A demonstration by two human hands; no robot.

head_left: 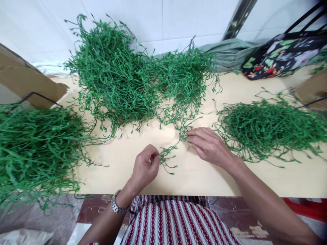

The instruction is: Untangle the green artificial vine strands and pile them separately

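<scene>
My left hand (146, 163) is closed in a pinch near the front middle of the table. From its fingertips a small bunch of thin green stems (168, 158) fans out to the right, with pale yellow-green tips. My right hand (205, 144) reaches to the loose front edge of the large green stem pile (120, 78). Its fingers are drawn together on a few tangled stems (184, 132); how firmly it grips them is partly hidden.
More green stems lie heaped at the left (38, 146), overhanging the table edge, and at the right (273, 126). Cardboard (33, 81) stands behind the left heap. A floral bag (281, 56) and green cloth (230, 52) lie along the tiled wall. The pale table (204, 180) ends before my body.
</scene>
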